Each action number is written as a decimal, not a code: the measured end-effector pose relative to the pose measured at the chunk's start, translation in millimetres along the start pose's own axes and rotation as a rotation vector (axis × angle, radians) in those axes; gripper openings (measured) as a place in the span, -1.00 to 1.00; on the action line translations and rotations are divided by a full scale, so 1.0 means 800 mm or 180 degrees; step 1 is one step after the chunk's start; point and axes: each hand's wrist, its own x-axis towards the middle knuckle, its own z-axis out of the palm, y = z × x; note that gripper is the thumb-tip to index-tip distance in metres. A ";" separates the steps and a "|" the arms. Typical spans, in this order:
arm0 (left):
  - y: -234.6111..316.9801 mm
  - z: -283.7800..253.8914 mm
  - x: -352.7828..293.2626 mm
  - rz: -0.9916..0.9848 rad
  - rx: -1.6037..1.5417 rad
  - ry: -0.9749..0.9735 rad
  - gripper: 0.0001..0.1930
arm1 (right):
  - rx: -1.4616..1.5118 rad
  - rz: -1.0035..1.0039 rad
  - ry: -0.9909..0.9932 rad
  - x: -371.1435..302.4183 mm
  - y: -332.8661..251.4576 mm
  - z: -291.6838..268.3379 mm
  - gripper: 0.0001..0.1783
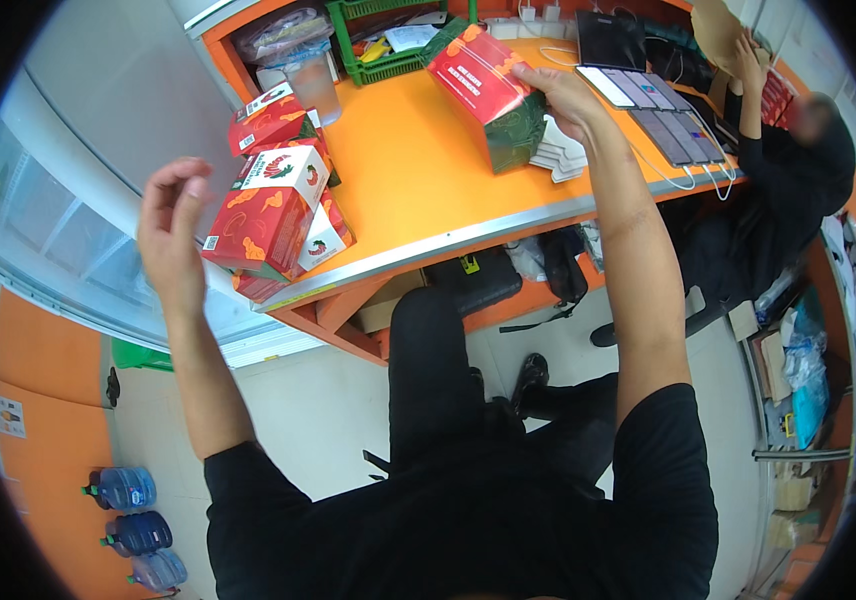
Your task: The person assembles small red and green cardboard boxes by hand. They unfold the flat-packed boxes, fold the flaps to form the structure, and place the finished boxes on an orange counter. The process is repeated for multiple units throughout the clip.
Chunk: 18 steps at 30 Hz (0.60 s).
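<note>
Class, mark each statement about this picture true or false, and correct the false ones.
1. The right hand holds a red and green box. True.
2. The left hand grips a bottle. False: it looks empty, close to the stacked boxes.
3. The tabletop is blue. False: it is orange.
4. Phones lie on the right part of the tabletop. True.
5. The green rack is on the floor. False: it stands at the tabletop's back.
</note>
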 end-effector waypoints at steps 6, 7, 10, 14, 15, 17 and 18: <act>0.018 0.110 -0.085 0.0187 -0.0755 -0.0943 -0.81 | -0.0444 -0.0717 0.0312 0.011 -0.005 -0.012 -0.57; 0.021 0.129 -0.094 0.0185 -0.0672 -0.1116 -0.81 | -0.0575 -0.0807 0.0397 0.012 -0.009 -0.011 -0.56; 0.025 0.187 -0.120 -0.0130 -0.0954 -0.1635 -0.77 | -0.1303 -0.1321 0.0860 0.015 -0.020 -0.014 -0.58; 0.032 0.228 -0.142 0.0149 -0.0995 -0.2168 -0.75 | -0.1707 -0.2243 0.1535 -0.008 -0.041 -0.020 -0.59; 0.027 0.232 -0.142 0.0207 -0.1014 -0.2110 -0.75 | -0.1649 -0.2348 0.1550 -0.018 -0.047 -0.019 -0.59; 0.026 0.237 -0.150 0.0187 -0.1070 -0.1963 -0.73 | -0.1288 -0.2538 0.1455 -0.046 -0.050 -0.028 -0.60; 0.026 0.235 -0.149 0.0141 -0.1074 -0.1878 -0.71 | -0.1207 -0.2541 0.1337 -0.079 -0.058 -0.029 -0.59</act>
